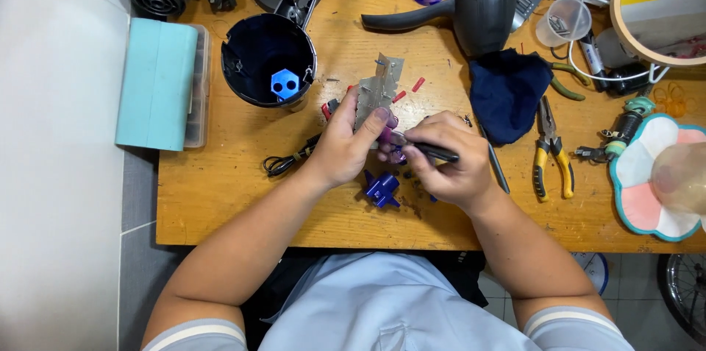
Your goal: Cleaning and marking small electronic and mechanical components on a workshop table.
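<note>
From my feed I look straight down on a wooden bench [220, 174], its orange-brown top scuffed and evenly lit, with no hard shadows. Left of it runs a pale, plain wall or panel [59, 174], and below that a strip of grey tiled floor [136, 248] shows at the bench's corner. A teal box [156, 82] hangs over the bench's left edge. Under the bench's front edge on the right I see more floor and part of a spoked wheel [684, 288]. A round mirror [662, 5] leans in at the top right corner.
</note>
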